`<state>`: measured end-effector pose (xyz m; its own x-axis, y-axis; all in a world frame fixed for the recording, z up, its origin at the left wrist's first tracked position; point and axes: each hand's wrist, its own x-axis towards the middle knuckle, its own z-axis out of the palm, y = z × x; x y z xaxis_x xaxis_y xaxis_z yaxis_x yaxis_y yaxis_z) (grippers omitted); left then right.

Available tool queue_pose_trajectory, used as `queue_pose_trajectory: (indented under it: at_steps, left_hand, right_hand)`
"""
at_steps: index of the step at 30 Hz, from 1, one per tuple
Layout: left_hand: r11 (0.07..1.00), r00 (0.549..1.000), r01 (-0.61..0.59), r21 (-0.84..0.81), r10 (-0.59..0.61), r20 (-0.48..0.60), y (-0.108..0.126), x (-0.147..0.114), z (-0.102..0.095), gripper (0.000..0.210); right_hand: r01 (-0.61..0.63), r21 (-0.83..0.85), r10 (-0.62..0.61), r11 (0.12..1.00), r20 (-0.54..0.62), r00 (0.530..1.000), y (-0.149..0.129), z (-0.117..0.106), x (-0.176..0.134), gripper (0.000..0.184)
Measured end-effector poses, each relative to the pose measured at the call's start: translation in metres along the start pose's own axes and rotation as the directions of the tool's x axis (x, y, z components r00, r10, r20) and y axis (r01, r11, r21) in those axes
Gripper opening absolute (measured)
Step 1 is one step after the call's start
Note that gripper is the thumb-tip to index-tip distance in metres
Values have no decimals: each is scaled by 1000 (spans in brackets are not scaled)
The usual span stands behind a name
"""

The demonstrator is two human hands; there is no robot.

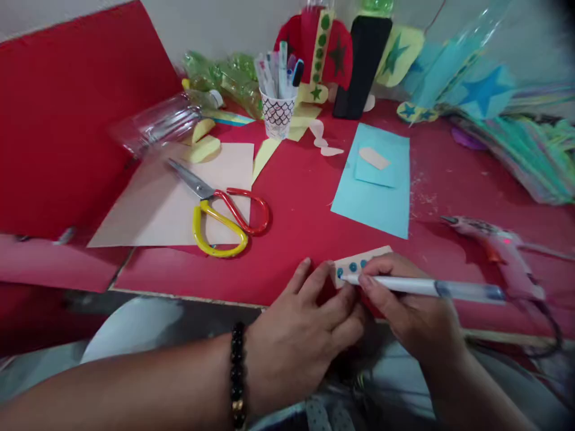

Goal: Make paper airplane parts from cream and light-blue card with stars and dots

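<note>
My right hand is closed around a white marker pen, its tip touching a blue dot at the left end of a small pale paper strip. Several blue dots run along this strip near the table's front edge. My left hand, wearing a black bead bracelet, rests with fingers spread, its fingertips against the strip's lower left edge. Part of the strip is hidden under my right fingers. Scissors with one red and one yellow handle lie open on a pale paper sheet to the left.
A paper cup of markers stands at the back, near clear plastic bottles. Light-blue paper lies right of centre. A glue gun with a lit red light sits at right. Bottle rockets with paper stars stand behind.
</note>
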<state>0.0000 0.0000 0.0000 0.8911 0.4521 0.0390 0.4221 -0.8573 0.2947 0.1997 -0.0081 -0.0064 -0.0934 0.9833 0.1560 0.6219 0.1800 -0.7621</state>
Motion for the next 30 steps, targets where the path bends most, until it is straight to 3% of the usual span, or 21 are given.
queue_pose_trajectory:
  at_steps: [4, 7, 11, 14, 18, 30]
  left_hand:
    - [1000, 1000, -3, 0, 3, -15, -2, -2, -1, 44]
    - [1000, 1000, 4, 5, -4, -23, -2, -1, 0, 44]
    - [1000, 1000, 0, 7, 0, -28, -1, -1, 1, 46]
    - [1000, 999, -4, 12, 4, -33, -1, -2, 2, 46]
    - [1000, 999, -1, 12, 1, -41, -1, -3, 3, 47]
    - [1000, 999, 22, -1, -22, -35, 1, 0, 1, 45]
  right_hand:
    - [22, -38, -24, 999, -44, 999, -6, 3, 0, 7]
    - [33, -38, -33, 999, 2, 999, -7, 3, 1, 6]
    - [15, -38, -17, 999, -58, 998, -7, 3, 2, 6]
    - [12, -21, -13, 1000, -17, 1000, -8, 4, 2, 7]
    - [11, -44, -15, 999, -75, 997, -7, 5, 0, 7]
    - [24, -23, -25, 999, -23, 999, -5, 2, 0, 7]
